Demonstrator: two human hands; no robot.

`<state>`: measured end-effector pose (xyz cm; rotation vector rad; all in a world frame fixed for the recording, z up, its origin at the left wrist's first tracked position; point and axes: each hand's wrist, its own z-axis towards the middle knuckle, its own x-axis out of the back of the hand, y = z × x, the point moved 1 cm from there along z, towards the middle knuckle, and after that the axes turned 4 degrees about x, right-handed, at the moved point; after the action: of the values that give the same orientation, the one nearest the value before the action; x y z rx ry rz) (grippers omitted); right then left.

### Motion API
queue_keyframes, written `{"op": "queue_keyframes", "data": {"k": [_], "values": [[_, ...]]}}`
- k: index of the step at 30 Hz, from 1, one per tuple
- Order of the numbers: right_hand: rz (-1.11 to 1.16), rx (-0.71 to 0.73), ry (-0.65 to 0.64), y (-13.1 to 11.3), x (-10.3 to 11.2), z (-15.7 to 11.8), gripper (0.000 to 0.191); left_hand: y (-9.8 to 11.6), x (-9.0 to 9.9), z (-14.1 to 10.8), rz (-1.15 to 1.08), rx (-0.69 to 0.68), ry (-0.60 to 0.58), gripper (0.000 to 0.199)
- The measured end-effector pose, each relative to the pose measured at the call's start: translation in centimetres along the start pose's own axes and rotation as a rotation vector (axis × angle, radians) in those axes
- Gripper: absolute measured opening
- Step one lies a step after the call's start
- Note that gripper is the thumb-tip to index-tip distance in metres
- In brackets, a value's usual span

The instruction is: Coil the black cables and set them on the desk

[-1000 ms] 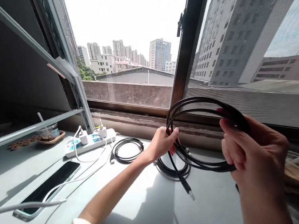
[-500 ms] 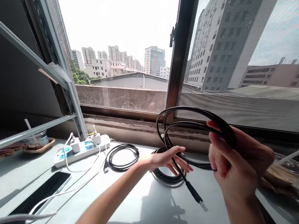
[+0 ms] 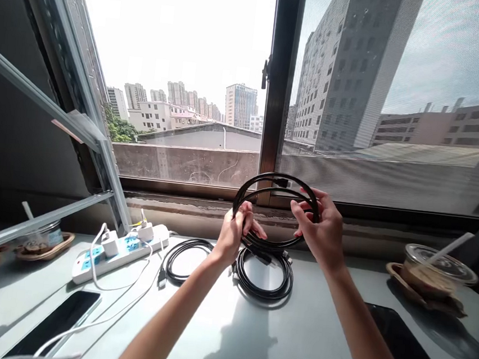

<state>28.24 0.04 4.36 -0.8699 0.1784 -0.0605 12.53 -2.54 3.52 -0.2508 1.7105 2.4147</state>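
Note:
A black cable (image 3: pixel 274 176) hangs in a loose round coil above the table, held on both sides. My left hand (image 3: pixel 237 227) is closed around the coil's left side, thumb up. On the right side, my right hand (image 3: pixel 322 224) pinches the loops between thumb and fingers. One dark plug shows at the top of the coil and another end hangs near its bottom. Directly below lies a second coiled black cable (image 3: pixel 262 296) on the table, with a metal-tipped plug by its upper right. Further left rests a third coiled black cable (image 3: pixel 173 276), its plug pointing toward me.
A white power strip (image 3: pixel 124 253) with chargers and white cords stands at the left. Dark phones lie at the left (image 3: pixel 54 325) and right (image 3: pixel 409 348). Lidded cups sit at the right (image 3: pixel 433 277) and far left (image 3: pixel 43 237). A metal frame (image 3: pixel 113 173) rises before the window.
My left hand has risen from under the coil and closed on its left side. The right hand has moved left, and the coil is rounder, its dangling end drawn up.

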Motion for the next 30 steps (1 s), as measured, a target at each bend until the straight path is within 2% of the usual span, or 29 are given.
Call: {"op": "queue_keyframes", "data": {"k": [3,6,9,13,19,22,24,30], "values": [[-0.004,0.074,-0.072,-0.6,-0.2,-0.6,0.061,0.8,0.4,-0.2,-0.002,-0.002,0.038,0.028],[0.023,0.107,-0.139,-1.1,-0.3,-1.0,0.064,1.2,0.8,-0.3,0.027,0.003,0.020,0.027],[-0.014,0.144,-0.153,-1.4,-0.2,-1.0,0.054,1.5,0.8,-0.3,0.049,0.017,-0.020,0.027],[-0.154,0.246,-0.091,-1.7,0.1,-0.9,0.041,1.6,0.3,-0.6,0.071,0.022,-0.071,0.030],[-0.329,0.401,0.002,-1.3,0.5,-0.5,0.029,1.5,-0.3,-1.1,0.164,-0.048,-0.030,0.040],[-0.421,0.497,0.049,-0.9,0.7,-0.2,0.025,1.6,-0.4,-1.3,0.254,-0.083,-0.026,0.036],[-0.448,0.505,0.041,-0.6,0.7,-0.1,0.025,1.7,-0.4,-1.4,0.276,-0.086,-0.039,0.033],[-0.460,0.533,0.000,-1.0,0.4,-0.3,0.024,2.1,-0.5,-1.4,0.029,0.041,-0.077,0.048]]}}
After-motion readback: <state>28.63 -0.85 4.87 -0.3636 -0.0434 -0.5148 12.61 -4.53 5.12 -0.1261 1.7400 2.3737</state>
